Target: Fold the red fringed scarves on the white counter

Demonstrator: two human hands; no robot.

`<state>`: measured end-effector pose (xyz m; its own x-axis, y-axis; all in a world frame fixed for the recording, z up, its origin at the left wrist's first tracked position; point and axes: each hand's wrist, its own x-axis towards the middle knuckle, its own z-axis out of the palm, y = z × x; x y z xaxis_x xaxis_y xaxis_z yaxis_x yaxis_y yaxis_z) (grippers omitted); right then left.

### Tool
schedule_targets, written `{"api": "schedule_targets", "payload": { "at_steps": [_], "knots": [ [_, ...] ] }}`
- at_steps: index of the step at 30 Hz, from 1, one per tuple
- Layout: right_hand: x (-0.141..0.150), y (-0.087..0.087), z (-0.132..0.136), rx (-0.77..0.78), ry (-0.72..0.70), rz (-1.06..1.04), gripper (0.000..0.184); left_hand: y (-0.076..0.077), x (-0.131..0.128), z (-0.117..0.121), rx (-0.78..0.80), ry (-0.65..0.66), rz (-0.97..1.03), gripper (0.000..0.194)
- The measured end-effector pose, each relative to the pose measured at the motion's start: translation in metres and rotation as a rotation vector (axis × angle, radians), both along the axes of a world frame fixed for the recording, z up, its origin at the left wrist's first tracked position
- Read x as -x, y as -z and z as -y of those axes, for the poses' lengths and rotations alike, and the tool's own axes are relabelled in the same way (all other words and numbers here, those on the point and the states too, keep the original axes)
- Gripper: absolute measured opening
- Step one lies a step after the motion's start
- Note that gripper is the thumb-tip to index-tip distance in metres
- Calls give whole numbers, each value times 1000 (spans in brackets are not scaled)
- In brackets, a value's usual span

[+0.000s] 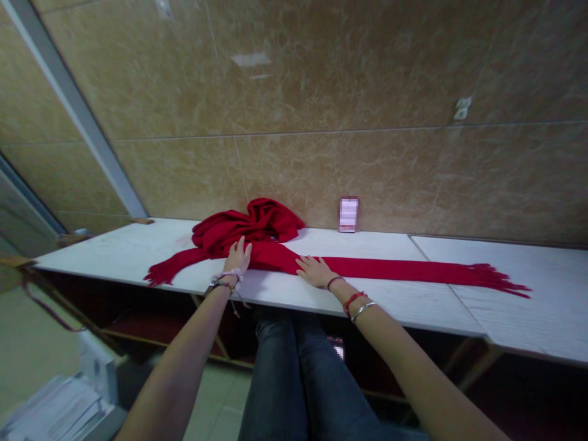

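Note:
A red scarf (395, 268) with fringed ends lies along the white counter (528, 263). Its right part is a long, flat strip. Toward the left it widens, and a loose heap of red cloth (229, 225) rests behind and against it; I cannot tell whether both are one piece. My left hand (237, 256) lies on the red cloth at the heap's front edge, fingers stretched out. On the near edge of the strip rests my right hand (315, 271), its fingers spread flat. Neither hand grasps the cloth.
A phone (348, 214) leans upright against the tiled wall (294, 165) behind the counter. Open shelves (142, 327) are under the counter. A box of papers (68, 404) stands at the lower left. A wall socket (462, 108) is at the upper right.

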<state>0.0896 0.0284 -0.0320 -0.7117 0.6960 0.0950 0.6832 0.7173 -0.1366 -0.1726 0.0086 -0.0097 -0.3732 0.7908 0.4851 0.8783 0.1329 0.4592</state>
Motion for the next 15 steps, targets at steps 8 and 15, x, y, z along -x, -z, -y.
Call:
{"api": "schedule_targets", "payload": {
  "at_steps": [8,15],
  "knots": [
    [-29,-2,1,-7,24,27,50,4,8,1,-39,42,128,47],
    [-42,0,8,-88,68,-31,48,-11,-1,3,-79,-14,221,40]
  ]
}}
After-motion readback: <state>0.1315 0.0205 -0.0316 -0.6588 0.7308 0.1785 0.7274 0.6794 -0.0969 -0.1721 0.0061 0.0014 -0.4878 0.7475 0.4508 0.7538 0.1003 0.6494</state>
